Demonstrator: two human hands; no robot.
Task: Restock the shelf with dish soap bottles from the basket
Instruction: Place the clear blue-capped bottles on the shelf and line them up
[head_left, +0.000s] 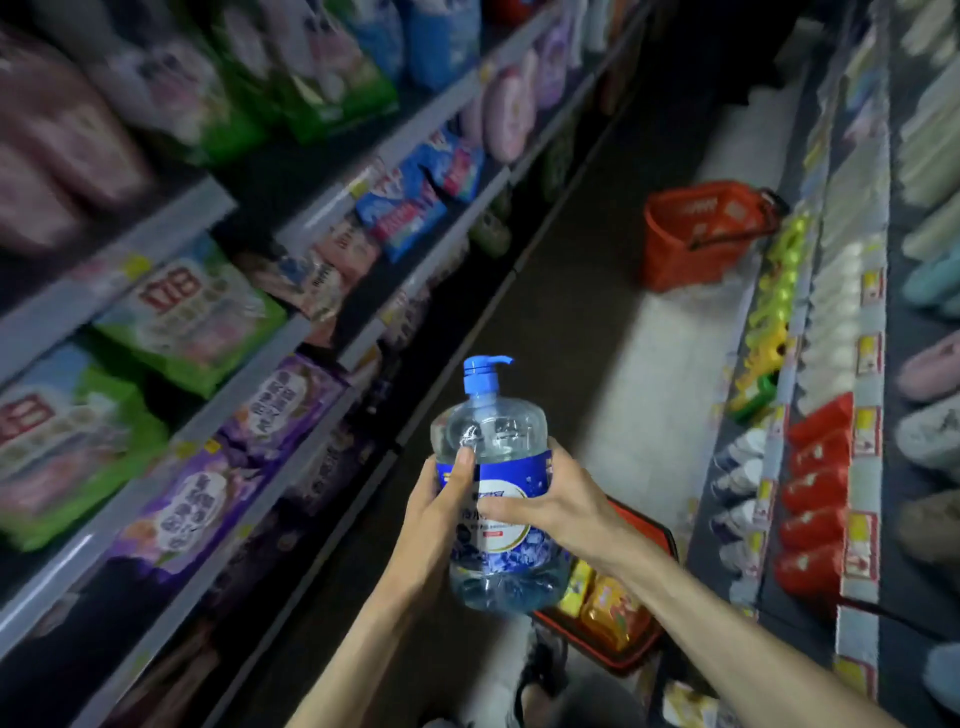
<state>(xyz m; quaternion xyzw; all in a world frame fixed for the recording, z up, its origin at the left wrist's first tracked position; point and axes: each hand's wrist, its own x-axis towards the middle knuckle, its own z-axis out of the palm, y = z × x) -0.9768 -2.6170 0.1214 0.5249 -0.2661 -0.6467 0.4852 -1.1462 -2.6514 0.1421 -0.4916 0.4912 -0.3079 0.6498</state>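
Soap bottle (500, 475) upright, clamped by left hand (441, 503) and right hand (565, 500).
Each hand wraps one side of the blue label; pump cap (480, 375) above the fingers. Red basket (602, 656) just below the right wrist, holding packets (609, 605).

Clear bottle (493, 431), blue pump cap (483, 374), blue-and-white label (514, 475). Red basket (691, 234) at 1 o'clock. Green packs (192, 312) and purple packs (280, 400) at 9, yellow-orange packets (608, 608) at 5.
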